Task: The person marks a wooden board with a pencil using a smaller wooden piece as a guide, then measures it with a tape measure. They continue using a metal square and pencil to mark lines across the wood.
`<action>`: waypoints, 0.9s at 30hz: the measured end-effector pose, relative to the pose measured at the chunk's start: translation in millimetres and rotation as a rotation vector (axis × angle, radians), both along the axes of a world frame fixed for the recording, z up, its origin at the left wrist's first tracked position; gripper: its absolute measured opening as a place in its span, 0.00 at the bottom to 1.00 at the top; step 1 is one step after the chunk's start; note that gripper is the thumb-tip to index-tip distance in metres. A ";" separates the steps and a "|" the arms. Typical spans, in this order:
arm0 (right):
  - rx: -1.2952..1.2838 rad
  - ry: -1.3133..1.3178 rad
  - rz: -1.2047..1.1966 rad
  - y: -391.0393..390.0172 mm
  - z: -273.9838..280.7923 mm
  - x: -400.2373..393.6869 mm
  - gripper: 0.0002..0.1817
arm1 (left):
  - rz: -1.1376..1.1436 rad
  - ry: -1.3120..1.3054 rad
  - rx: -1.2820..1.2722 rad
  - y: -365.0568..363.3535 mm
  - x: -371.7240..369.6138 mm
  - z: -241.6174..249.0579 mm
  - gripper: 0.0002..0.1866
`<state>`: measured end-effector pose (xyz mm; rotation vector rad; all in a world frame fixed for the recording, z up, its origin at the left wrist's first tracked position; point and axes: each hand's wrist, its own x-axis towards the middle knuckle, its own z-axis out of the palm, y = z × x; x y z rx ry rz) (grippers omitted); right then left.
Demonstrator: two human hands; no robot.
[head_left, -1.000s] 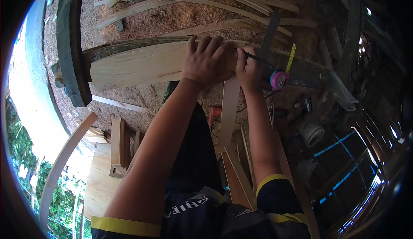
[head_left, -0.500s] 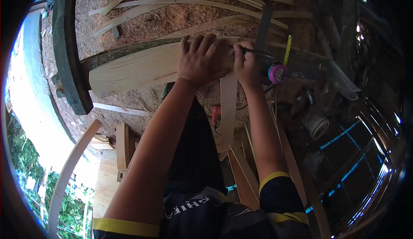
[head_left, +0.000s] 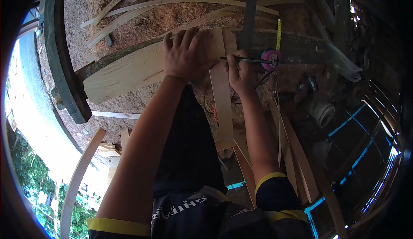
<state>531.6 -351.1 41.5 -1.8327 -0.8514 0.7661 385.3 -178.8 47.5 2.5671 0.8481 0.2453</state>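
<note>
A pale wooden board (head_left: 124,73) lies across a dark beam (head_left: 297,45). My left hand (head_left: 183,58) rests flat on the board, fingers spread and thumb reaching toward a thin, straight wooden strip (head_left: 221,97) that crosses the board's right end. Just right of that strip, my right hand (head_left: 241,75) is closed around a black pen (head_left: 254,60), its tip pointing left over the strip. Beside the pen's rear end sits a pink tape measure (head_left: 271,59) with some yellow tape (head_left: 279,34) pulled out. A dark flat bar (head_left: 248,21) stands beyond the board's end.
Long curved wooden slats (head_left: 185,0) lie on the shaving-covered ground at the far side. A heavy dark timber (head_left: 60,54) crosses the board's left end. More curved pieces (head_left: 81,174) lean nearer me at left. A clear plastic bag (head_left: 344,64) hangs at right.
My right hand has drawn back from the board's end, and the pen has turned so its tip points left. My left hand has shifted slightly left on the board, uncovering the strip's upper part.
</note>
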 end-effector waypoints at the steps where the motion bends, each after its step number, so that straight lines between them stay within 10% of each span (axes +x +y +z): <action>1: 0.001 -0.001 -0.003 -0.4 -0.8 0.3 0.13 | -0.001 -0.007 0.002 -0.1 0.2 -0.5 0.51; 27: 0.011 -0.344 0.182 8.1 10.7 3.9 0.08 | -0.024 -0.028 0.019 0.1 -3.1 -5.3 0.49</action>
